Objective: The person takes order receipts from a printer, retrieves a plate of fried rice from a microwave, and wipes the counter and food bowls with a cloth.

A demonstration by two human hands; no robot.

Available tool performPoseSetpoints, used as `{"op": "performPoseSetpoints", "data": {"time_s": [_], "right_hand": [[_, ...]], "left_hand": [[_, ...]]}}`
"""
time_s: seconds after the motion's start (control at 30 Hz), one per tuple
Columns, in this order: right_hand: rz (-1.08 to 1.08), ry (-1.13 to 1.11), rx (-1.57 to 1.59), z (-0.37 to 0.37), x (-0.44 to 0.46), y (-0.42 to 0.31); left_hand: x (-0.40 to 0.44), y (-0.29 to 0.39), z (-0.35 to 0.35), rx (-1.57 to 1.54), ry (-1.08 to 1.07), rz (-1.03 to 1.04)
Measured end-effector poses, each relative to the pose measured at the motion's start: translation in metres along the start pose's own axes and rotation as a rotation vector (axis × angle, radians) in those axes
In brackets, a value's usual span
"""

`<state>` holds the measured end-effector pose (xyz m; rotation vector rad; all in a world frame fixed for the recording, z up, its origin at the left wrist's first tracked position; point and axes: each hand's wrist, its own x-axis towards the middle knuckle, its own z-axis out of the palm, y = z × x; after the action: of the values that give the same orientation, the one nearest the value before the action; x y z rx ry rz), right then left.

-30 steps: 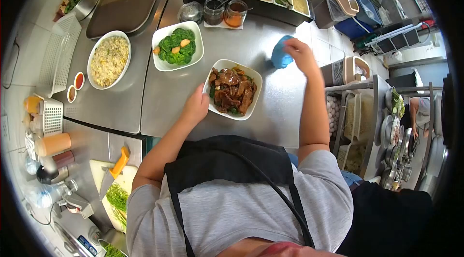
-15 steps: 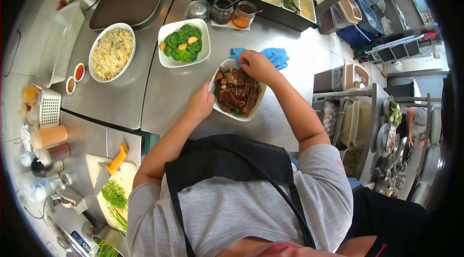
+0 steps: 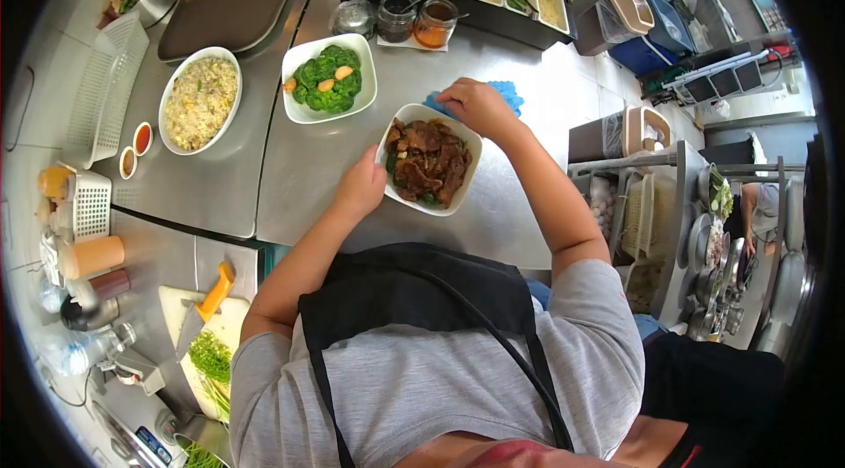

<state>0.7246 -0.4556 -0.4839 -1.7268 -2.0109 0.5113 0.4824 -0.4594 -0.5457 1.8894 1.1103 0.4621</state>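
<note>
A white square bowl [image 3: 388, 189] of dark, saucy sliced meat [image 3: 427, 160] with some green at its edge sits on the steel counter in front of me. My left hand [image 3: 361, 182] grips its left rim, thumb along the side. Just beyond the bowl's upper right edge, my right hand [image 3: 475, 107] has its fingers closed on a blue cloth [image 3: 505, 96], which shows on both sides of the hand. The fingertips are partly hidden. Up and to the left stands another white bowl [image 3: 293, 109], filled with broccoli [image 3: 330, 81] and a few orange slices.
An oval dish of fried rice [image 3: 201, 103] and two small sauce cups [image 3: 142, 138] are at left. Jars [image 3: 436, 23] and a topping rack [image 3: 563, 30] line the back. A knife [image 3: 211, 296] lies on a cutting board [image 3: 231, 314] at lower left. Another person [image 3: 764, 213] appears far right.
My right hand has moved from the bowl's upper rim slightly up and to the right, onto the cloth side. My left hand keeps its grip on the bowl.
</note>
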Motion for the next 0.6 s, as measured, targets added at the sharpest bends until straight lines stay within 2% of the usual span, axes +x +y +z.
{"op": "performPoseSetpoints", "data": {"time_s": [0.13,0.23,0.43,0.53,0.6], "right_hand": [[-0.139,-0.053,0.039,0.017,0.021,0.002],[-0.164,-0.132,0.077,0.027,0.024,0.005],[-0.011,-0.408,-0.149,-0.004,0.008,0.012],[0.082,-0.357,-0.015,-0.029,-0.006,0.019],[0.040,-0.282,-0.041,-0.024,-0.010,0.017]], "left_hand": [[0.001,0.002,0.000,-0.034,-0.031,-0.017],[0.001,-0.003,0.002,-0.006,-0.023,0.004],[0.003,0.003,-0.006,0.013,-0.034,-0.024],[0.002,0.004,-0.010,0.042,-0.011,-0.036],[0.002,0.005,-0.012,0.050,-0.023,-0.042]]}}
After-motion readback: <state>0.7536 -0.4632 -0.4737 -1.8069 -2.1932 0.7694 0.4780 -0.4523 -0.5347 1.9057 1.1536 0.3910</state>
